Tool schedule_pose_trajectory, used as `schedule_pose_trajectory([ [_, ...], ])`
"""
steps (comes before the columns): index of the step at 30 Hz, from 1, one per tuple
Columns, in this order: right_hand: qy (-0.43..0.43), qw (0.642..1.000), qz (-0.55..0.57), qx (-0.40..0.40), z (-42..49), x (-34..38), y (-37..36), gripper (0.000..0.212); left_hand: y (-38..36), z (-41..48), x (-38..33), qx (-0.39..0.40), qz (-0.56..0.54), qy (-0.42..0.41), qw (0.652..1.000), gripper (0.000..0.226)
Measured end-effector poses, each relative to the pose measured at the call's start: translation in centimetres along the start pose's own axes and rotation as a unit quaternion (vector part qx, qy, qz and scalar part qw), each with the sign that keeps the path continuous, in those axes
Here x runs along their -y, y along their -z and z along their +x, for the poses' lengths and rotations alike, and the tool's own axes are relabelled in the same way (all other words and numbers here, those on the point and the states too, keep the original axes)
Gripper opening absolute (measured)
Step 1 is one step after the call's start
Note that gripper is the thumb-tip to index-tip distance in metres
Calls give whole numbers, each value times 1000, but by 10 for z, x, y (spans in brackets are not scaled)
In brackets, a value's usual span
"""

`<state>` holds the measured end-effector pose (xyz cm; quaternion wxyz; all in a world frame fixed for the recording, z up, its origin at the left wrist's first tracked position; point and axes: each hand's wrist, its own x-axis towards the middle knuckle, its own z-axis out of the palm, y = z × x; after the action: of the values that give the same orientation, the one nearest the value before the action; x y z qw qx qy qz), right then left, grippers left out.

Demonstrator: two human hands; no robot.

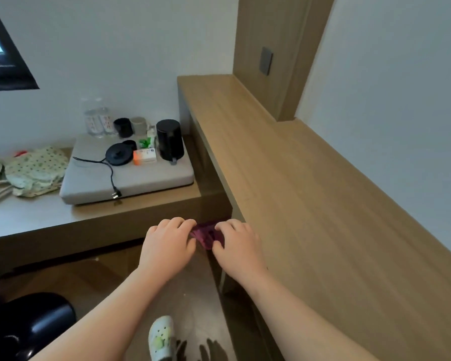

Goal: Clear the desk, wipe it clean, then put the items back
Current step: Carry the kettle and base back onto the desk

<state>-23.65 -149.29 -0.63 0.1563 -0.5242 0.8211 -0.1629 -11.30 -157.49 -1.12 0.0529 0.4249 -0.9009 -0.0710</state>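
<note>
A crumpled purple cloth (207, 234) hangs in the air between my two hands, just off the near left edge of the long wooden desk (310, 194). My left hand (168, 246) grips the cloth's left side with curled fingers. My right hand (238, 247) grips its right side the same way. Most of the cloth is hidden under my fingers. The desk top runs bare from the near right to the far wall.
On a lower bench to the left lies a grey cushion (89, 181) carrying a black kettle (170, 139), its round base (119, 153) with a cord, cups, two water bottles (99, 121) and small boxes. Spotted fabric bags (34, 170) lie further left. A black chair (26, 327) stands below.
</note>
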Motion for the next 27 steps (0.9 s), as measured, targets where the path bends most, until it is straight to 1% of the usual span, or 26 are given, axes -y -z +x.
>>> schedule_pose_trajectory([
  [8,-5,999,21,34,181,79,-28,39,12,148,131,38,3,27,999,45],
  [16,-9,997,37,66,324,97,-51,38,-1,277,211,69,5,43,997,43],
  [20,3,996,42,76,407,100,-58,37,-14,339,248,88,-11,82,993,43],
  [23,3,993,48,107,459,107,-66,38,-24,378,275,124,-42,129,983,44],
  [27,-17,986,52,156,511,120,-85,36,-47,404,325,182,-64,191,962,42],
])
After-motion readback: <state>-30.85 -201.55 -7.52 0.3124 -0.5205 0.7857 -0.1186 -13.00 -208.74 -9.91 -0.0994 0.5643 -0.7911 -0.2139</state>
